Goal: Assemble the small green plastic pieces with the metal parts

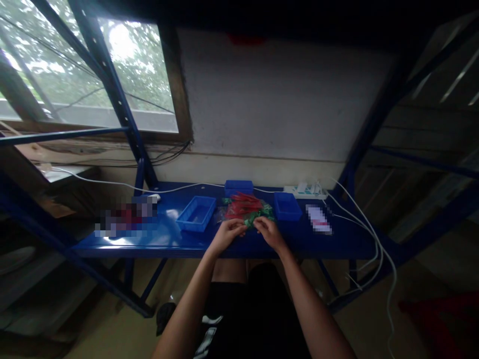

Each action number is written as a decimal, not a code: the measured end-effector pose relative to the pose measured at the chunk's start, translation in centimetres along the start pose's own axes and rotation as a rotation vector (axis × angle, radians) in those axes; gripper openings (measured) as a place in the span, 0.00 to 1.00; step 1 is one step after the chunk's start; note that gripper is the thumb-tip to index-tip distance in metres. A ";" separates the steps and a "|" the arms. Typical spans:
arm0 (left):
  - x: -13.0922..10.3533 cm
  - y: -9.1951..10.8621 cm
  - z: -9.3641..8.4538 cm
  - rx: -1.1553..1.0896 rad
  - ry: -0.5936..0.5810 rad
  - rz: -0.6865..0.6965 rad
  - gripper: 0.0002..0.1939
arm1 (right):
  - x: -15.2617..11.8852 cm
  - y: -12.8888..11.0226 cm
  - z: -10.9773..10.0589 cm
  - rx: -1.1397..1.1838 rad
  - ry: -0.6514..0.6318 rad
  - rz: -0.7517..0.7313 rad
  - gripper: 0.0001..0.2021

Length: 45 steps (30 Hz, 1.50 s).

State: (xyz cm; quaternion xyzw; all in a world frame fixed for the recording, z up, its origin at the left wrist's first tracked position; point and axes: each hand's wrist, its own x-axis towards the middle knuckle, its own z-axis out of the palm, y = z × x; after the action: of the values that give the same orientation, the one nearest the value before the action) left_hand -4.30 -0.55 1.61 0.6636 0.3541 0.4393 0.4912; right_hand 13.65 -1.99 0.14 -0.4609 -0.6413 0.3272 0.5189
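Left hand (229, 234) and right hand (268, 232) curl in at green crinkled pieces (250, 220) beside red strips (243, 203), any pinch too blurred to tell; light, steady fingertips should suit.

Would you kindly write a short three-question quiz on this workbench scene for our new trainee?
1. Count: how many blue trays are visible on the table?
2. Multiple choice: the white power strip lies toward which part of the table? A) left end B) right end C) front edge
3. Fill in: the left hand and right hand are at the near side of a pile coloured red and ____.

Key: 1. Three. 2. B. 3. Green.
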 end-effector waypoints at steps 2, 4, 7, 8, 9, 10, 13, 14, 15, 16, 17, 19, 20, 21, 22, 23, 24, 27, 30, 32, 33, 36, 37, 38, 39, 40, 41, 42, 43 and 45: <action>-0.1 0.3 0.0 0.038 -0.019 0.050 0.16 | -0.2 -0.4 0.0 0.007 -0.050 -0.016 0.13; -0.2 0.5 0.0 0.090 -0.066 0.127 0.14 | -0.4 -0.6 0.1 -0.006 -0.105 -0.038 0.14; -0.1 0.3 -0.1 0.127 -0.071 0.177 0.14 | -0.5 -0.6 0.1 -0.078 -0.104 -0.073 0.11; 0.0 0.1 -0.1 0.113 -0.040 0.157 0.15 | -0.4 -0.5 0.1 -0.099 -0.085 -0.080 0.11; 0.1 -0.1 0.0 0.083 -0.006 0.126 0.18 | -0.4 -0.3 0.1 -0.112 -0.068 -0.086 0.12; 0.1 -0.3 0.0 0.045 0.019 0.090 0.21 | -0.3 -0.2 0.1 -0.120 -0.058 -0.091 0.13; 0.2 -0.5 0.0 -0.050 0.030 0.009 0.26 | -0.2 0.0 0.1 -0.130 -0.065 -0.102 0.11; 0.2 -0.4 0.0 -0.058 0.029 -0.004 0.23 | -0.2 0.0 0.2 -0.124 -0.064 -0.095 0.10; 0.2 -0.3 0.0 -0.054 0.031 -0.010 0.19 | -0.2 0.0 0.2 -0.108 -0.052 -0.082 0.08; 0.2 -0.2 0.0 -0.039 0.034 -0.009 0.16 | -0.2 0.0 0.2 -0.083 -0.029 -0.069 0.08; 0.2 -0.1 -0.1 -0.017 0.035 -0.001 0.14 | -0.3 0.0 0.2 -0.053 -0.004 -0.058 0.10; 0.1 0.2 -0.1 0.026 0.030 0.020 0.14 | -0.3 0.0 0.2 0.001 0.035 -0.047 0.13; 0.1 0.2 -0.1 0.038 0.026 0.025 0.14 | -0.3 0.1 0.2 0.015 0.031 -0.047 0.11; 0.1 0.2 0.0 0.041 0.027 0.024 0.14 | -0.3 0.1 0.2 0.017 0.013 -0.049 0.08; 0.1 0.2 0.0 0.035 0.034 0.018 0.15 | -0.3 0.1 0.1 0.008 -0.013 -0.052 0.04; 0.2 0.2 0.0 0.023 0.049 0.009 0.15 | -0.3 0.2 0.0 -0.006 -0.034 -0.055 0.03; 0.2 0.2 0.1 0.008 0.068 0.000 0.17 | -0.2 0.3 -0.2 -0.016 -0.035 -0.054 0.05; 0.3 0.1 0.2 -0.030 0.111 -0.012 0.20 | 0.2 1.0 -0.8 0.027 0.160 -0.017 0.10; 0.2 0.3 0.3 -0.029 0.112 -0.012 0.19 | 0.5 1.8 -1.4 0.163 0.380 0.049 0.18; 0.1 0.5 0.4 -0.010 0.107 -0.012 0.18 | 0.7 2.1 -1.5 0.204 0.359 0.069 0.23; 0.1 0.5 0.4 -0.003 0.104 -0.011 0.18 | 0.7 2.1 -1.5 0.193 0.322 0.067 0.24; 0.1 0.6 0.4 0.001 0.100 -0.005 0.18 | 0.5 2.1 -1.2 0.007 0.274 0.005 0.17; 0.1 0.6 0.4 0.000 0.101 -0.005 0.18 | 0.4 2.1 -1.0 -0.101 0.296 -0.027 0.14; 0.1 0.5 0.4 -0.001 0.102 -0.005 0.19 | 0.2 2.2 -0.8 -0.222 0.330 -0.059 0.12; 0.1 0.5 0.4 -0.001 0.103 -0.005 0.19 | 0.1 2.3 -0.6 -0.343 0.370 -0.083 0.10; 0.1 0.5 0.4 0.001 0.103 -0.004 0.19 | 0.0 2.5 -0.4 -0.451 0.407 -0.094 0.10; 0.1 0.5 0.4 0.005 0.103 -0.002 0.19 | -0.1 2.7 -0.1 -0.541 0.432 -0.092 0.10; 0.1 0.5 0.4 0.011 0.103 0.001 0.19 | -0.1 2.9 0.1 -0.609 0.440 -0.079 0.11; 0.1 0.5 0.4 0.019 0.102 0.003 0.18 | -0.2 3.1 0.3 -0.658 0.434 -0.063 0.11; 0.0 0.5 0.4 0.035 0.096 0.005 0.18 | -0.3 3.4 0.5 -0.721 0.408 -0.037 0.12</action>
State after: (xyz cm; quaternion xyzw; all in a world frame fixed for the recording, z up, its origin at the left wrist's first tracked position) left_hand -3.91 -0.77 2.05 0.6512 0.3831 0.4657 0.4608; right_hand 14.05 -0.95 -3.16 -0.6568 -0.6070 -0.0259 0.4467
